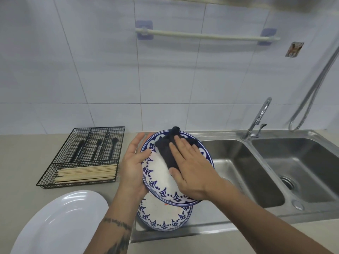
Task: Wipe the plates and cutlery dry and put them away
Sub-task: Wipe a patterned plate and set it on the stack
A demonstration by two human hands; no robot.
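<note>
The left hand (134, 165) holds a round blue-and-white patterned plate (165, 184) by its left rim, thumb curled over the edge, tilted above the steel sink (238, 162). The right hand (190, 167), fingers straight, presses a dark folded cloth (166, 149) onto it. Beneath lies a second patterned plate (163, 215); on the desk (22, 162), a white oval platter (60, 222) and black wire cutlery tray (86, 154).

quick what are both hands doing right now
Left hand: grips the rim of the patterned plate, holding it tilted.
Right hand: open, fingers flat, pressing the dark cloth onto that plate.
</note>
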